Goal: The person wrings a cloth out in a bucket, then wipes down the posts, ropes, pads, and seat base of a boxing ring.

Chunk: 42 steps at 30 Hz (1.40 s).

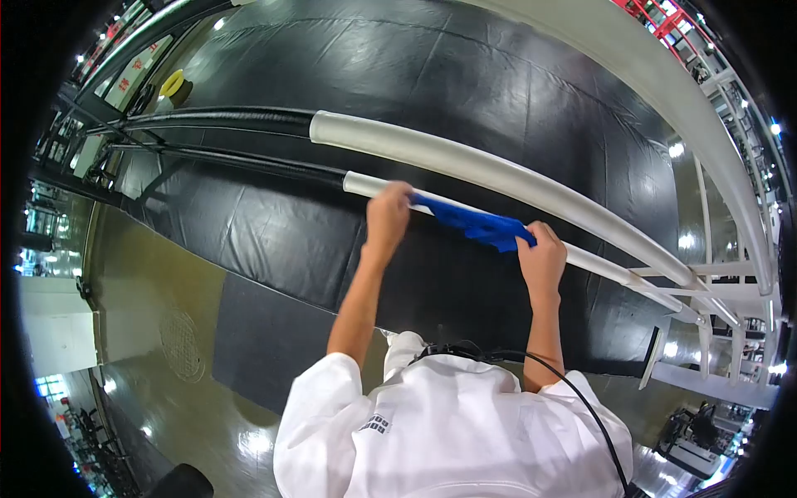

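Observation:
A blue cloth (477,224) is stretched between my two hands, lying along or just over the nearer white padded rail (602,264); whether it touches the rail is hard to tell. My left hand (388,217) is closed on the cloth's left end, beside the spot where the rail's white part meets its black part. At the cloth's right end, my right hand (543,253) pinches a corner between thumb and fingers. Behind the cloth runs a second, thicker white padded rail (465,168), parallel to the first.
Black padded matting (332,66) lies beneath and beyond the rails. A white frame (726,299) joins the rails at right, and a black frame (124,137) at left. A yellow ring-shaped object (172,83) sits at the far left. A black cable (585,398) runs over my right shoulder.

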Tool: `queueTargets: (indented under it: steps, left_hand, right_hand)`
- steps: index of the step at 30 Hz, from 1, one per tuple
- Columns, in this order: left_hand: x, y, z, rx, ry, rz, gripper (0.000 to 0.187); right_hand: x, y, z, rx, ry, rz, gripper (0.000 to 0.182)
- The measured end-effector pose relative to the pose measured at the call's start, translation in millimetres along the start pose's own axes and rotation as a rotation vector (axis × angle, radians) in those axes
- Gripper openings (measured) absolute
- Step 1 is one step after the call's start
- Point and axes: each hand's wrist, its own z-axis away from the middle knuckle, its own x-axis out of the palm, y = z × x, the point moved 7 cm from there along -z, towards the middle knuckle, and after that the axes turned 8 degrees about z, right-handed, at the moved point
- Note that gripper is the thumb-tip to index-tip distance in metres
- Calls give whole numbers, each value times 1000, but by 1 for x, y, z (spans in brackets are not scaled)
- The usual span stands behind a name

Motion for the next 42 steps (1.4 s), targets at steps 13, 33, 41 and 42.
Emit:
queueTargets:
  steps: [13,33,41,42]
  left_hand:
    - [95,49,53,125,-387,177,71]
    - [-3,-68,-76,249,-95,-602,12]
    - [-58,-72,13,444,-328,-595,47]
    - [-54,-83,28,338,-477,-615,54]
  right_hand:
    - [10,-44,-10,-77,-74,-36,23]
    - [57,-14,-49,-125,33,176,33]
    - [159,-23,12,-279,-439,-168,34]
    - [162,-23,18,-279,-442,-166,34]
